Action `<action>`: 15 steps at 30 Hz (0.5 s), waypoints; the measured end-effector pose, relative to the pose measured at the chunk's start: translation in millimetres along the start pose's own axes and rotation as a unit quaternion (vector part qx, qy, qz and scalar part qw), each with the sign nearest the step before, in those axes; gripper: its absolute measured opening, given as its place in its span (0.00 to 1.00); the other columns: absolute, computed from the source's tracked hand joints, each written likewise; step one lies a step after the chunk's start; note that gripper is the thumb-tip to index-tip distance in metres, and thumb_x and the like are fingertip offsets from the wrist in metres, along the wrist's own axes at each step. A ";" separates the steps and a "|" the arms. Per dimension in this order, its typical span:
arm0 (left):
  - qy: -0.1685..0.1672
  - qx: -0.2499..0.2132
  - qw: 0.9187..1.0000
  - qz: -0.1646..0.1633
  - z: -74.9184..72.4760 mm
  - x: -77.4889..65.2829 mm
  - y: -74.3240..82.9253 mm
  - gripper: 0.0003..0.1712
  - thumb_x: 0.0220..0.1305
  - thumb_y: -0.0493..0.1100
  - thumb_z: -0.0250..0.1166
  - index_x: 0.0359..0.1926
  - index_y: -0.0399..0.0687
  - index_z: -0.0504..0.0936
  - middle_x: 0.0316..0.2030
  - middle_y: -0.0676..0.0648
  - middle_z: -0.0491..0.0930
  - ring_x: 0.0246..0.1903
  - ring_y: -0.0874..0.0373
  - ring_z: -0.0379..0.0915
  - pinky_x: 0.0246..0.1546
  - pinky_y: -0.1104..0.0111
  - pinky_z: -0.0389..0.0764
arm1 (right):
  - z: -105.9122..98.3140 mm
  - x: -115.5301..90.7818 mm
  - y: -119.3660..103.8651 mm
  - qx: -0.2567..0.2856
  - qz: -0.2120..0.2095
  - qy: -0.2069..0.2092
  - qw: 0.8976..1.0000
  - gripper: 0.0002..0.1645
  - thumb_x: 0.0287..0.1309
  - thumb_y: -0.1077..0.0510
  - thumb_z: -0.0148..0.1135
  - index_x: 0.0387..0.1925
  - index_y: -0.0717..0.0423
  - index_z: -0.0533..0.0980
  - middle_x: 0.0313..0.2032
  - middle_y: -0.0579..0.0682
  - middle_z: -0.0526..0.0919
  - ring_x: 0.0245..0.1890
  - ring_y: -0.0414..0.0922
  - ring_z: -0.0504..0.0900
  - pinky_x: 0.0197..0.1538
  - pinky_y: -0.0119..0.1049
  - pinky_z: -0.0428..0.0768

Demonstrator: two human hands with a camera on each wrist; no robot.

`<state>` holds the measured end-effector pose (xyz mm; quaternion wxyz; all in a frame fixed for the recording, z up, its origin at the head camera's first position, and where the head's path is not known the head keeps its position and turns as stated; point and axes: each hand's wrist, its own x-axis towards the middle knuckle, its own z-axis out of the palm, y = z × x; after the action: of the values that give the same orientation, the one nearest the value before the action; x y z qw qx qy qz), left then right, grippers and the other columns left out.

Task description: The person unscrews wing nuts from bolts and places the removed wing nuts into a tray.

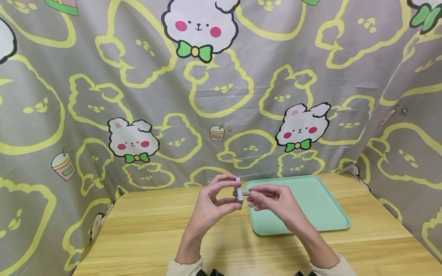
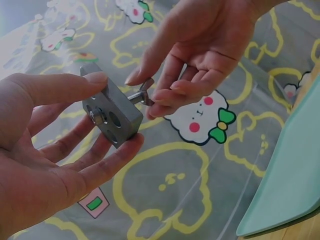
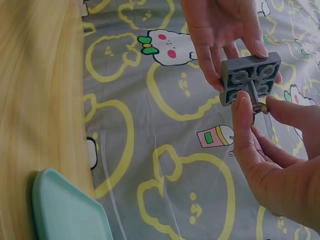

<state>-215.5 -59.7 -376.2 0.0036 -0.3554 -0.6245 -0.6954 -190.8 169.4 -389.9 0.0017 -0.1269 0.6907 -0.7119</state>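
Note:
My left hand (image 1: 215, 195) grips a small square grey block (image 2: 112, 107) by its edges, thumb on one side and fingers on the other. Round holes run through the block, and its hollow, ribbed face shows in the right wrist view. A bolt (image 3: 253, 90) passes through the block, its head (image 2: 96, 117) standing out on one face. On the threaded end sits a metal wing nut (image 3: 259, 107). My right hand (image 1: 272, 197) has thumb and fingertips about this wing nut, pinching it from both sides. Both hands are raised in front of me.
A mint-green tray (image 1: 310, 203) lies on the wooden table (image 1: 152, 226), partly behind my right hand and forearm. A grey curtain (image 1: 165, 96) with cartoon rabbits hangs at the back and both sides of the table.

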 end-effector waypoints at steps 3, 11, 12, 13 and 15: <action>-0.001 0.004 1.000 0.001 -0.1 -0.4 -0.7 0.27 0.52 0.21 0.74 0.55 0.33 0.83 0.61 0.36 0.71 0.59 0.47 0.74 0.51 0.51 0.88 | 0.2 -0.4 0.6 -0.006 -0.007 0.003 1.000 0.21 0.66 0.56 0.69 0.53 0.68 0.81 0.43 0.68 0.86 0.40 0.54 0.89 0.46 0.47 0.90; -0.001 0.008 1.000 -0.005 -0.6 -0.4 0.0 0.27 0.53 0.23 0.75 0.56 0.33 0.83 0.62 0.37 0.71 0.60 0.46 0.73 0.51 0.51 0.87 | 0.7 -0.5 0.2 -0.026 -0.026 0.012 0.999 0.18 0.66 0.58 0.70 0.51 0.66 0.81 0.41 0.63 0.88 0.37 0.52 0.89 0.41 0.46 0.91; 0.001 0.009 1.000 -0.006 -0.6 -0.4 0.2 0.27 0.52 0.23 0.75 0.56 0.33 0.83 0.62 0.38 0.71 0.60 0.46 0.73 0.51 0.51 0.87 | 0.9 -0.6 -0.1 -0.028 -0.029 0.011 0.999 0.17 0.65 0.58 0.70 0.51 0.65 0.81 0.40 0.62 0.88 0.36 0.52 0.89 0.41 0.46 0.91; 0.002 0.009 1.000 -0.006 -0.7 -0.5 0.5 0.27 0.52 0.23 0.75 0.56 0.33 0.83 0.62 0.38 0.71 0.60 0.46 0.72 0.51 0.51 0.87 | 1.1 -0.6 -0.4 -0.031 -0.031 0.011 0.999 0.17 0.65 0.58 0.70 0.51 0.65 0.81 0.40 0.62 0.88 0.37 0.53 0.89 0.40 0.45 0.91; 0.003 0.008 1.000 -0.007 -0.6 -0.7 0.9 0.28 0.52 0.23 0.75 0.56 0.34 0.83 0.62 0.38 0.71 0.60 0.46 0.72 0.51 0.51 0.87 | 1.3 -0.6 -0.7 -0.040 -0.036 0.010 0.999 0.16 0.65 0.58 0.70 0.49 0.63 0.81 0.39 0.60 0.87 0.36 0.53 0.89 0.39 0.44 0.90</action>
<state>-214.9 -60.8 -375.8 0.0032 -0.3483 -0.6324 -0.6919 -189.9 168.3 -389.2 -0.0357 -0.1444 0.7134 -0.6848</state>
